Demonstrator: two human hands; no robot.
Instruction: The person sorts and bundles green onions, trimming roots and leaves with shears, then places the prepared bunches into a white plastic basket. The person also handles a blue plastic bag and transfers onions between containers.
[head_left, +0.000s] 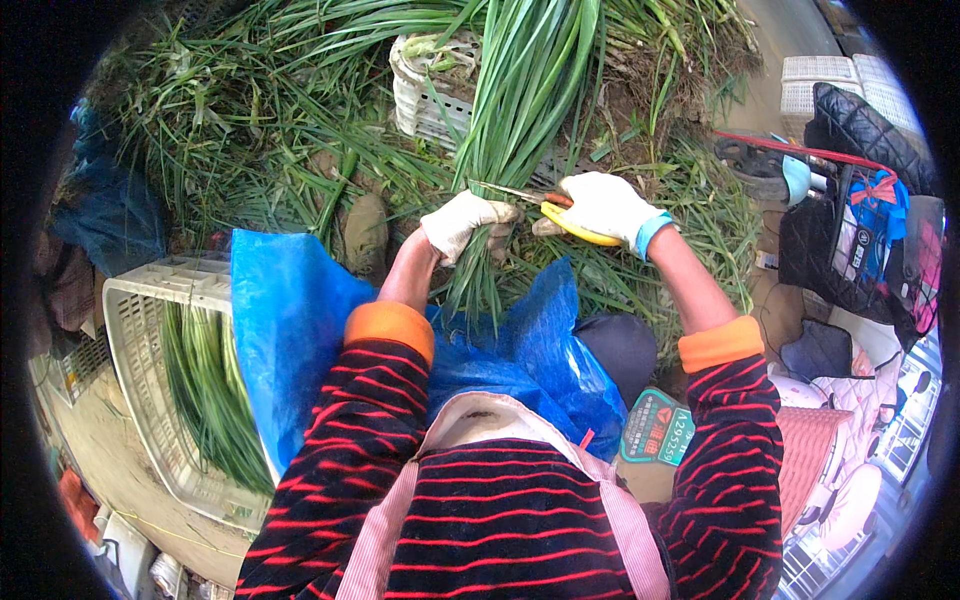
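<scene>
My left hand (466, 225), in a white work glove, is closed around a bunch of long green leaves (525, 97), perhaps garlic chives. The bunch fans out away from me, and its tapered ends hang down below my fist. In my gloved right hand (607, 201) is a pair of scissors (579, 227) with a yellow handle. Their blades point left and lie against the leaves just above my left fist. How far apart the blades are is hard to see. A blue plastic sheet (480, 375) covers my lap.
Loose cut greens (247, 150) litter the ground ahead, around an upturned white crate (431, 101). At left, a white plastic basket (139, 375) holds more long greens (210, 397). A parked scooter with a pink seat (814, 457) and black quilted covers (806, 244) stands at right.
</scene>
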